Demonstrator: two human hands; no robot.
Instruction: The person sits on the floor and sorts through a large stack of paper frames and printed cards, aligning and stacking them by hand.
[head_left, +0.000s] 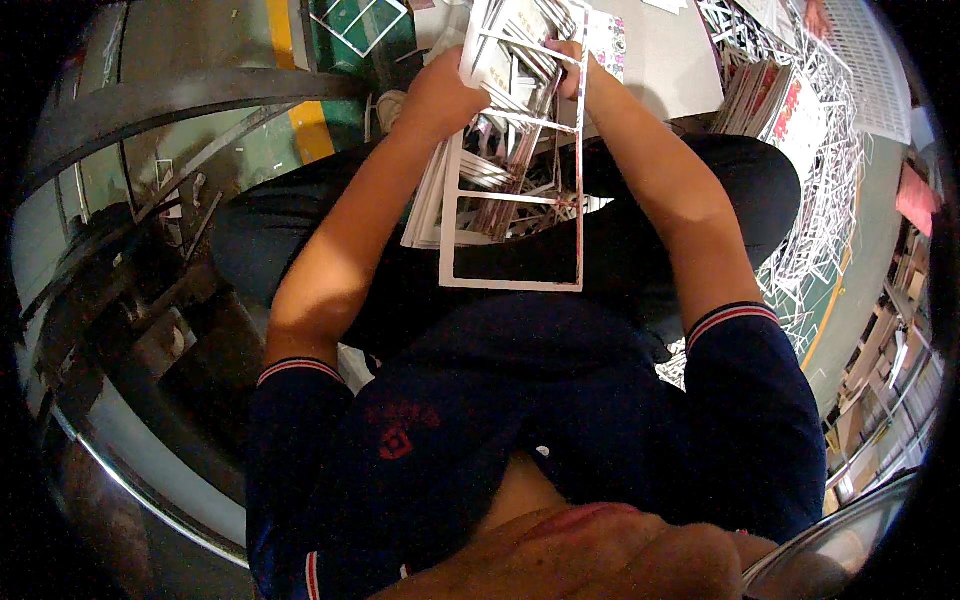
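Note:
A stack of die-cut paper sheets, with rectangular openings between narrow white strips, hangs over my lap. My left hand grips its left side. At the stack's upper right, my right hand has its fingers at the strips, thumb and fingers bent around them. The top sheet reaches down in front of my dark trousers, and several layers lie fanned and tilted under it. Parts of both hands' fingers are hidden by the paper.
A pale work surface lies beyond my hands. To the right are a pile of printed sheets, a large heap of white paper scrap strips and a white plastic basket. Another person's hand is at the upper right. A curved dark bar stands left.

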